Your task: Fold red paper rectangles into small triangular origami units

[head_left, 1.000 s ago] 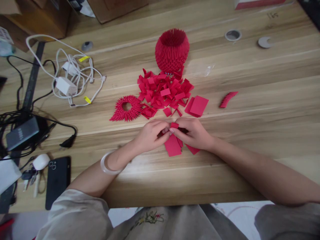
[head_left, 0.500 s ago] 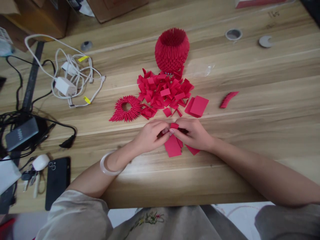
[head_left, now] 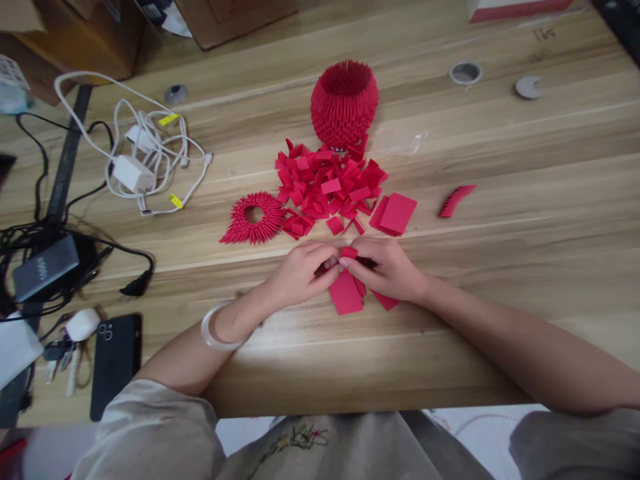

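Between the fingertips of both hands is a small folded piece of red paper point(head_left: 349, 253). My left hand point(head_left: 309, 270) pinches it from the left and my right hand point(head_left: 389, 268) from the right, thumbs nearly touching. Flat red paper slips point(head_left: 346, 293) lie on the table beneath the hands, partly covered by them. Just beyond is a heap of folded red paper pieces point(head_left: 327, 180), with a small stack of red paper point(head_left: 394, 213) at its right. A spiky red paper ring point(head_left: 255, 217) lies to the left. Behind the heap stands a round red vase of folded paper point(head_left: 345, 103).
A curved strip of joined red pieces point(head_left: 457, 200) lies to the right. White charger cables point(head_left: 145, 153), black cords with a power adapter point(head_left: 46, 267), a phone point(head_left: 116, 365) and keys point(head_left: 63, 353) occupy the left side. Cardboard boxes point(head_left: 235, 20) stand at the back.
The hands keep nearly the same pose on the red paper piece. The view has shifted very slightly; nothing on the table has visibly moved.
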The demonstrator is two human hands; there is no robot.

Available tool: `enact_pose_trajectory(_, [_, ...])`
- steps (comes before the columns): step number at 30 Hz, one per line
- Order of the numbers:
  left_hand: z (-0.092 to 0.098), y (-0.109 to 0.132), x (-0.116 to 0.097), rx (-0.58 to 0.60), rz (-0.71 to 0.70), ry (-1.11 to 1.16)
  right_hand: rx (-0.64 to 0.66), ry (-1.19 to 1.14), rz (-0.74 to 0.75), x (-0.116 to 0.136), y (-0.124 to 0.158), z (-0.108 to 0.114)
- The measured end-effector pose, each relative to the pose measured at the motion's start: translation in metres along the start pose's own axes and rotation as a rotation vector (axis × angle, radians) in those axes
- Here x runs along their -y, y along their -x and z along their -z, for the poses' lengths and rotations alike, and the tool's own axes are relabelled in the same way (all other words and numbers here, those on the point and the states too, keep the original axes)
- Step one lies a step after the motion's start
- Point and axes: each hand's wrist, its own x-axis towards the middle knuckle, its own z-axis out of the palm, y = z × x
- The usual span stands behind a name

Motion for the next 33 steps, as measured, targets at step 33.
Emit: enact_pose_trajectory(33, [-0.0007,0.0006,0.0005,0.002,0.005,0.002,-0.014,-0.019,0.02,0.0003,0.0001,-0.0001])
